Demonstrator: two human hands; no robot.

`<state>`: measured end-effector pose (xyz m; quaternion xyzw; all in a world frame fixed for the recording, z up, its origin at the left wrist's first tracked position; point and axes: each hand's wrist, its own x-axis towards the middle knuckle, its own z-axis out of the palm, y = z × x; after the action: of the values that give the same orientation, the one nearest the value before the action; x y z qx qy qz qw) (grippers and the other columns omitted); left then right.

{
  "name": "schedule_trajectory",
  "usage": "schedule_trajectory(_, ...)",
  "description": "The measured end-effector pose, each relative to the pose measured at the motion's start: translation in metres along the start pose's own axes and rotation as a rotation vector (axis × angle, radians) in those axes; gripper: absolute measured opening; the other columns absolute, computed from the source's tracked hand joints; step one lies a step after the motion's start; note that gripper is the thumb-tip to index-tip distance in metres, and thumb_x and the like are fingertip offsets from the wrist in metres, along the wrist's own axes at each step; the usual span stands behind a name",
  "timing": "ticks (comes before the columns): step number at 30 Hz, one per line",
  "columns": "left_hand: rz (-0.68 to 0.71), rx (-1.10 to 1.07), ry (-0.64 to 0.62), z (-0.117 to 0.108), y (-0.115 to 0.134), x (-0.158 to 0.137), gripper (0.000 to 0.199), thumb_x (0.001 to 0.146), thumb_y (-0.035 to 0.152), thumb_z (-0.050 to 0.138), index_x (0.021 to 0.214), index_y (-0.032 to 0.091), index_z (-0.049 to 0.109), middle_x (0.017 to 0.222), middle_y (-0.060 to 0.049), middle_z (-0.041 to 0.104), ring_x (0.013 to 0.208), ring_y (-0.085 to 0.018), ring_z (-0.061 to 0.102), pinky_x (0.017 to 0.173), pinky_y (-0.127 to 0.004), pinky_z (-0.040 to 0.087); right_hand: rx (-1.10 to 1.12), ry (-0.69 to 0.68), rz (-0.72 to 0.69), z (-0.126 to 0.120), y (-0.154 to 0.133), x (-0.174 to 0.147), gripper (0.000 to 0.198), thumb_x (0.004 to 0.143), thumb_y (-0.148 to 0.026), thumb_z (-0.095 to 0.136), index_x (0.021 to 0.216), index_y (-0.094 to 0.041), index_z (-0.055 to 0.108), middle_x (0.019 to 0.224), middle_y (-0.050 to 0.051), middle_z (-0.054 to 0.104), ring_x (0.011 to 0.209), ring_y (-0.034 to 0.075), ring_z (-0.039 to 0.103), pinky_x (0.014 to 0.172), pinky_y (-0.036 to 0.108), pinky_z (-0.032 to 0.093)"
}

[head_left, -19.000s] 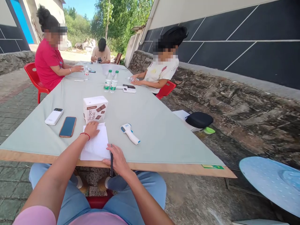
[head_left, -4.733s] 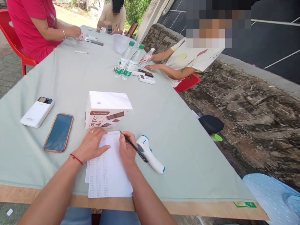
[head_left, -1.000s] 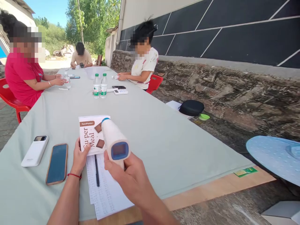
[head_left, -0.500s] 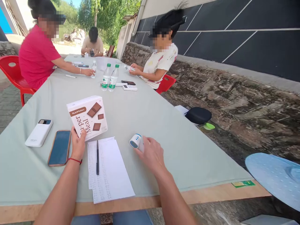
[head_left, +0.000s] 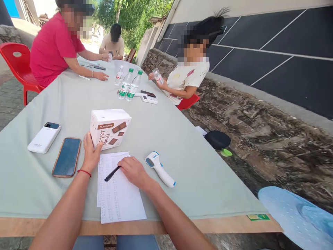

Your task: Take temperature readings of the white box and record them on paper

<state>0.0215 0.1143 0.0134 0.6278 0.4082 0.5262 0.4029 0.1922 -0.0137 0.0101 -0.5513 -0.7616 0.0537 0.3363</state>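
Observation:
My left hand grips the lower left side of a white box printed with brown chocolate pieces, which stands upright on the table. With its fingers closed on one end of a black pen, my right hand rests over the handwritten paper sheets. The pen slants across the sheets. To the right of that hand lies a white and blue infrared thermometer, apart from my fingers. A phone in a brown case and a white power bank lie left of my left hand.
Green-capped water bottles stand farther up the cloth-covered table, near another white power bank. A person in pink sits at left, one in a patterned shirt at right, another at the far end. A blue rounded object is at lower right.
My right hand has let go of the thermometer, moved left and taken hold of the pen. The box stands more upright in my left hand. The person in pink has released a bottle.

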Motion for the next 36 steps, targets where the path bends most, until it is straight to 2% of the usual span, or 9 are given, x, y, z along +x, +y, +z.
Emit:
schedule_trajectory(2,0.080,0.146,0.073,0.001,-0.001,-0.003,0.057,0.079,0.036,0.067,0.128,0.017,0.046,0.135,-0.016,0.043,0.133,-0.032,0.034,0.114,-0.050,0.022,0.240,0.298,0.230,-0.005,0.001,-0.008,0.011,0.089,-0.029,0.054,0.081,-0.022,0.057,0.074,0.001,0.057,0.064,0.015,0.050,0.066,0.031,0.040)
schedule_trajectory(4,0.183,0.262,0.168,0.001,0.003,-0.008,0.047,0.078,0.033,0.067,0.118,0.016,0.049,0.125,-0.015,0.048,0.123,-0.032,0.042,0.107,-0.051,0.031,0.511,0.595,0.477,-0.006,-0.002,-0.009,0.014,0.083,-0.033,0.060,0.078,-0.023,0.052,0.071,-0.001,0.058,0.059,0.014,0.052,0.063,0.031,0.043)
schedule_trajectory(6,0.317,0.312,0.128,0.001,0.010,-0.015,0.030,0.082,0.029,0.062,0.107,0.017,0.051,0.108,-0.010,0.055,0.103,-0.025,0.052,0.093,-0.043,0.043,0.744,0.721,0.670,-0.002,-0.005,-0.003,0.018,0.077,-0.038,0.062,0.076,-0.022,0.053,0.065,-0.002,0.060,0.055,0.014,0.055,0.061,0.031,0.045)
schedule_trajectory(8,0.429,0.339,-0.092,0.001,0.017,-0.021,0.014,0.086,0.024,0.056,0.099,0.020,0.052,0.094,-0.005,0.058,0.088,-0.020,0.055,0.081,-0.036,0.047,0.875,0.678,0.804,0.003,-0.008,0.007,0.021,0.072,-0.041,0.062,0.075,-0.020,0.058,0.059,-0.001,0.060,0.052,0.015,0.056,0.057,0.031,0.046)
schedule_trajectory(10,0.484,0.420,-0.355,0.003,0.020,-0.027,0.009,0.086,0.019,0.055,0.094,0.020,0.054,0.090,-0.004,0.060,0.084,-0.019,0.055,0.078,-0.035,0.046,0.899,0.606,0.881,0.009,-0.010,0.013,0.022,0.067,-0.039,0.064,0.073,-0.019,0.061,0.055,-0.002,0.059,0.050,0.014,0.055,0.055,0.030,0.045)
schedule_trajectory(12,0.470,0.537,-0.528,0.006,0.021,-0.031,0.012,0.083,0.016,0.057,0.094,0.019,0.058,0.095,-0.005,0.062,0.091,-0.022,0.056,0.081,-0.037,0.045,0.850,0.576,0.903,0.017,-0.011,0.014,0.019,0.061,-0.035,0.065,0.071,-0.019,0.060,0.053,-0.003,0.057,0.049,0.013,0.051,0.053,0.028,0.043)
schedule_trajectory(14,0.399,0.641,-0.621,0.008,0.021,-0.034,0.019,0.081,0.015,0.059,0.099,0.019,0.061,0.101,-0.006,0.062,0.097,-0.025,0.055,0.083,-0.040,0.045,0.763,0.576,0.900,0.025,-0.010,0.012,0.017,0.058,-0.032,0.065,0.069,-0.021,0.059,0.054,-0.005,0.056,0.050,0.012,0.049,0.051,0.026,0.040)
schedule_trajectory(20,0.237,0.758,-0.711,0.011,0.023,-0.035,0.029,0.080,0.016,0.061,0.110,0.017,0.062,0.108,-0.009,0.061,0.103,-0.027,0.053,0.086,-0.042,0.043,0.634,0.576,0.863,0.038,-0.008,0.003,0.013,0.062,-0.033,0.061,0.064,-0.022,0.056,0.057,-0.005,0.053,0.053,0.012,0.047,0.051,0.025,0.039)
schedule_trajectory(36,0.224,0.734,-0.722,0.010,0.024,-0.034,0.028,0.080,0.016,0.060,0.108,0.018,0.062,0.108,-0.008,0.061,0.102,-0.026,0.052,0.086,-0.041,0.041,0.593,0.491,0.827,0.036,-0.011,0.004,0.012,0.064,-0.033,0.059,0.063,-0.022,0.056,0.058,-0.004,0.054,0.054,0.013,0.048,0.053,0.026,0.040)
